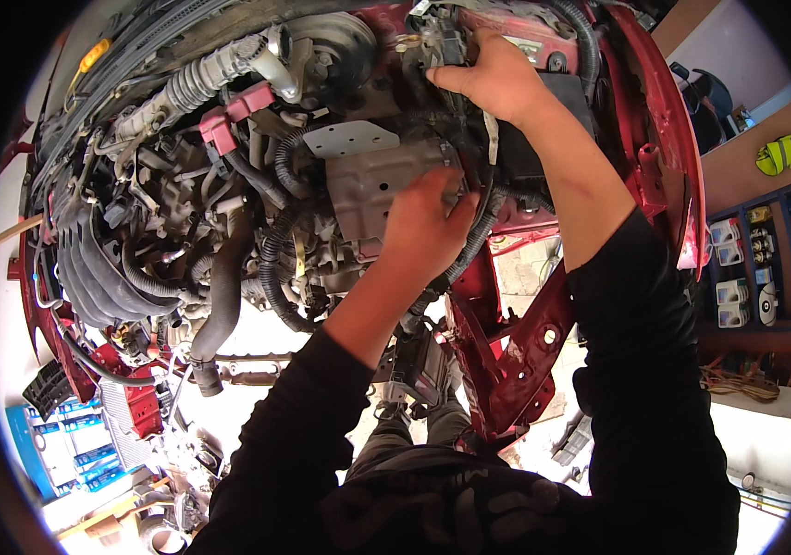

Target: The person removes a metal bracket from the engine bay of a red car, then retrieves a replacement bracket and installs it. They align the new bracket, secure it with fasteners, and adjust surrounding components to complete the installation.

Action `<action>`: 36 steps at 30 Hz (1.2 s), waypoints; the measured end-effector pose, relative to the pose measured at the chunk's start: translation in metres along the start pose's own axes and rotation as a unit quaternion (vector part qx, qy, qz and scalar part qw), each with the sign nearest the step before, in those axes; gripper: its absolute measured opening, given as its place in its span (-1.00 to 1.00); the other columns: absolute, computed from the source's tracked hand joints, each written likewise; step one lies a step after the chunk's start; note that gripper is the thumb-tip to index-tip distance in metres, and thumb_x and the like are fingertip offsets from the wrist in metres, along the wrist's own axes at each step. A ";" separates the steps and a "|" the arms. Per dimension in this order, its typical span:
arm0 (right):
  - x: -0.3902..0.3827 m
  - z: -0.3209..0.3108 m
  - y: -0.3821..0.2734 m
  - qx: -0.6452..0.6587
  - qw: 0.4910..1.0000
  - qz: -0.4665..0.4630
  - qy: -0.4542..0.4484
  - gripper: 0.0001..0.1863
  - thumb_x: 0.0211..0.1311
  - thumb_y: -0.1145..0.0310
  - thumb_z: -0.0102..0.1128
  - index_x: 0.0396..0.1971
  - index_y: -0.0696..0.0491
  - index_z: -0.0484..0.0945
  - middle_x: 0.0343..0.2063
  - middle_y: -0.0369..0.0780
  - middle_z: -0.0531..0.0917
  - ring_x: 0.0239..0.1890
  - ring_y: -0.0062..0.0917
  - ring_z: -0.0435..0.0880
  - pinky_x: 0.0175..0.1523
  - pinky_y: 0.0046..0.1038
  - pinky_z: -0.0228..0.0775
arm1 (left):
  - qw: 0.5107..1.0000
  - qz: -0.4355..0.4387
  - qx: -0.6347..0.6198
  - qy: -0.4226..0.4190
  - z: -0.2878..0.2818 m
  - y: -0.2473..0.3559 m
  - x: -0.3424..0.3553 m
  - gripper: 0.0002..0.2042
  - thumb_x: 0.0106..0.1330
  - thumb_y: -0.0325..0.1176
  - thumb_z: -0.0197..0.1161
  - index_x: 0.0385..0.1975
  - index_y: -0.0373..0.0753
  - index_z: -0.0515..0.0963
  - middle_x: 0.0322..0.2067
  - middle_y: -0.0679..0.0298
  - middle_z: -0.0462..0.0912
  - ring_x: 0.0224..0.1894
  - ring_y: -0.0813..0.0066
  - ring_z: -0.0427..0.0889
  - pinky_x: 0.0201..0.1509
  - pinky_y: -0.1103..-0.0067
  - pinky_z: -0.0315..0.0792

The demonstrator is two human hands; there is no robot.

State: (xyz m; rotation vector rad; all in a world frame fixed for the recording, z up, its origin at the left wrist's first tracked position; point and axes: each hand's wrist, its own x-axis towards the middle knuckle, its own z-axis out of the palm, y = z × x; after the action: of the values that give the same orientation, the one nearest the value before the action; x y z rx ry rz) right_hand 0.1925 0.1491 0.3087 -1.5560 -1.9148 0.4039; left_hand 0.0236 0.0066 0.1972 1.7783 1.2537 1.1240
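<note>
My left hand is closed, fingers curled at the right edge of a grey metal tray; whatever lies between the fingertips is hidden. Beside it runs a black corrugated hose. Higher up, my right hand grips a dark connector assembly, thumb pointing left and fingertips partly hidden. Just right of that hand and behind the forearm is a black box. A flat silver bracket lies above the tray.
The engine fills the left side, with a red connector cover and hoses. Red body panels border the bay. A shelf of bottles and a yellow vest are at right, blue packages lower left.
</note>
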 end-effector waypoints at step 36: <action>0.003 0.030 0.010 -0.171 0.973 0.008 0.155 -0.12 0.12 0.10 0.70 0.39 0.18 0.54 0.34 0.19 0.61 0.32 0.18 0.67 0.41 -0.02 0.57 | 0.996 -0.015 0.085 0.014 -0.136 -0.041 -0.253 -0.74 0.31 -0.53 0.44 -0.02 -0.32 0.66 -0.08 -0.03 0.79 -0.01 -0.17 0.78 0.08 0.18 0.67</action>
State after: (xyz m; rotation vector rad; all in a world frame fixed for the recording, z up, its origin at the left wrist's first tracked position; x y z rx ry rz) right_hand 0.1810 0.1591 0.2807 -1.7333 -1.7892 -0.1681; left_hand -0.1573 -0.2150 0.1482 1.8652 1.4253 1.0565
